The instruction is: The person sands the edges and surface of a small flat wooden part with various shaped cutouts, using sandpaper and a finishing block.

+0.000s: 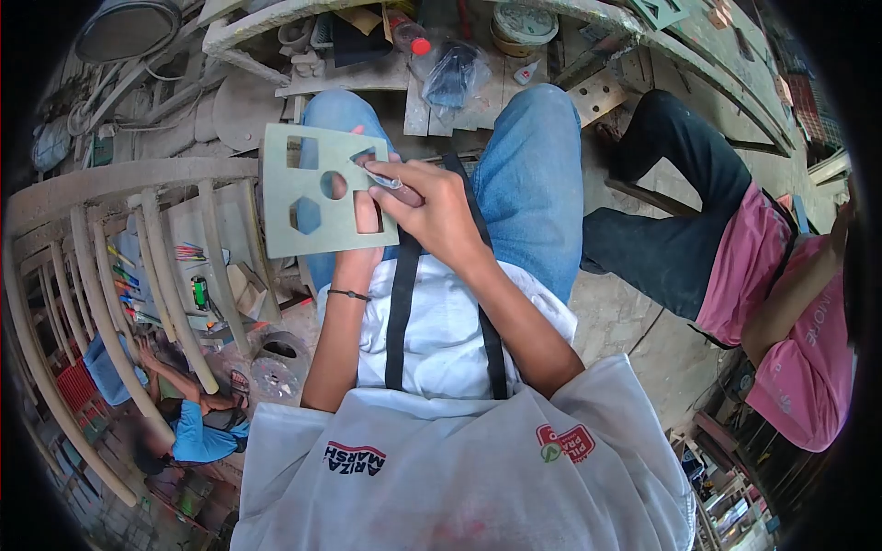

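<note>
A pale green board [294,241] with square, triangular, round, hexagonal and rectangular cutouts lies over my lap, tilted a little. My left hand [367,213] supports it from beneath, partly visible through the rectangular opening and past the far edge. Most of that hand is hidden by the board. In my right hand [436,207] is a small tool with a brown handle [404,193] and a shiny part near its front. Its front end is at the triangular cutout, under my fingertips, and the exact kind of tool cannot be made out.
Ahead stands a wooden bench holding a clear plastic bag [455,78], a red-capped bottle [409,35] and a tub [524,28]. A slatted wooden frame [129,184] is at the left, with a person in blue [207,432] beyond. Another person in pink [799,349] sits at right.
</note>
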The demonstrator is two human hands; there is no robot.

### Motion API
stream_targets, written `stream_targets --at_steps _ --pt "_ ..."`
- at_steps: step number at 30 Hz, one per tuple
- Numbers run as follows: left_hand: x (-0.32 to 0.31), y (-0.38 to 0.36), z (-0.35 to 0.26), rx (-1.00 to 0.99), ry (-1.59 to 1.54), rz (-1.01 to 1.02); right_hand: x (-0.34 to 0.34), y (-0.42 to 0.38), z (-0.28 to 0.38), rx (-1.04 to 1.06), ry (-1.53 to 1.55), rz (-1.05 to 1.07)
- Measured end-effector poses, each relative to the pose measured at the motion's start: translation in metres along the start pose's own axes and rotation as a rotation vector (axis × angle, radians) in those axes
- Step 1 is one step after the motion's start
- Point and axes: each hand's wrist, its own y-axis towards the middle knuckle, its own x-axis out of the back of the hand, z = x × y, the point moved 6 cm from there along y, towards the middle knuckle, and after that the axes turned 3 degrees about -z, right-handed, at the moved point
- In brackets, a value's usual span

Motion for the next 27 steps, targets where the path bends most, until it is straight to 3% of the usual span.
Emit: stream_targets --at_steps 5,8,14,16,18,21,23,27 --pt "-0.004 -0.001 -0.002 0.018 -0.118 0.104 -0.001 -0.002 0.002 -0.001 -0.067 -0.047" --pt "-0.009 0.000 -0.011 -0.126 -0.157 0.145 0.000 -0.001 -0.001 -0.080 -0.029 -0.044" --pt "-0.005 0.000 -0.009 -0.052 -0.181 0.131 0.000 -0.001 -0.003 -0.060 -0.076 -0.084" --pt "-0.011 0.001 -0.010 0.049 -0.432 0.246 0.000 -0.001 -0.002 -0.095 -0.066 -0.085" --pt "-0.010 0.001 -0.008 0.073 -0.449 0.257 0.000 -0.001 -0.004 -0.082 -0.064 -0.090" --pt "-0.010 -0.001 -0.008 0.004 -0.273 0.207 -0.001 -0.001 -0.010 -0.051 -0.063 -0.106" --pt "0.002 -0.001 -0.006 -0.025 -0.171 0.006 0.000 -0.001 -0.014 -0.070 0.051 -0.139" --pt "0.013 0.002 0.005 0.013 -0.294 0.011 -0.004 -0.003 -0.022 -0.125 0.109 -0.124"
